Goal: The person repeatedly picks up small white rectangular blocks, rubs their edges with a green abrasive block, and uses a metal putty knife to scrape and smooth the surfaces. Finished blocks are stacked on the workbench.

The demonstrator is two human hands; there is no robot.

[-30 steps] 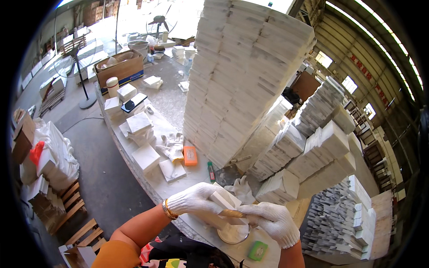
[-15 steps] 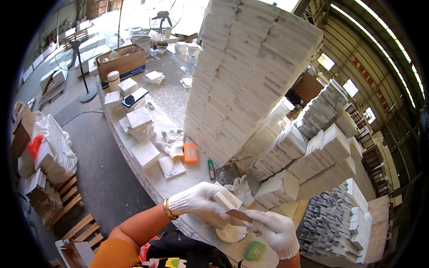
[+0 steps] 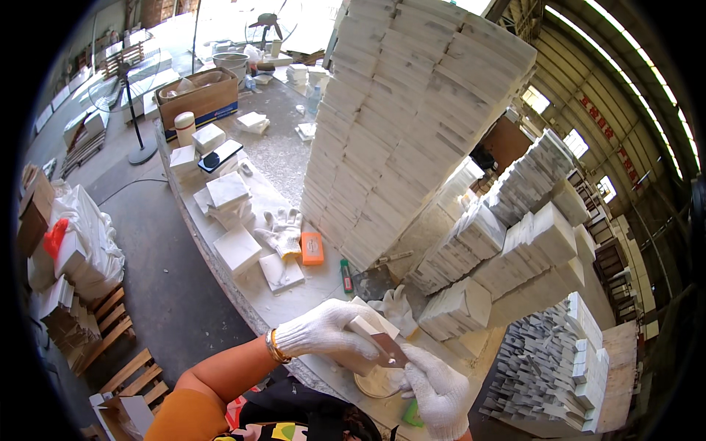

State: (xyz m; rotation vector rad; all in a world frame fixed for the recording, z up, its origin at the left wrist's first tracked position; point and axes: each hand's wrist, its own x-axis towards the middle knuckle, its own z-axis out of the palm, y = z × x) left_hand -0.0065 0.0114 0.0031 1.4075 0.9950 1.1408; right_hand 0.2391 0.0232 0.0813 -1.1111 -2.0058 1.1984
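Note:
My left hand (image 3: 327,334), in a white knitted glove, grips a small white stone tile (image 3: 374,316) that is tilted on edge. Gloved alike, my right hand (image 3: 439,393) pinches a flat brownish metal scraper (image 3: 390,350) against the tile's near edge. Below both hands is a round bowl (image 3: 373,388) of cream-coloured paste or powder, partly covered by them. A bright green block (image 3: 413,414) is mostly hidden beneath my right hand. Beyond the tile lies a loose white glove (image 3: 397,312).
A tall stack of white stone tiles (image 3: 412,125) rises just ahead, with lower stacks (image 3: 460,309) to the right. An orange box (image 3: 312,248), a green tube (image 3: 346,275), another glove (image 3: 281,234), loose tiles (image 3: 237,250) and a phone (image 3: 220,156) lie on the table.
My right hand has moved a little left and down, and the scraper now faces up more broadly against the tile. The left hand keeps its hold nearly in place.

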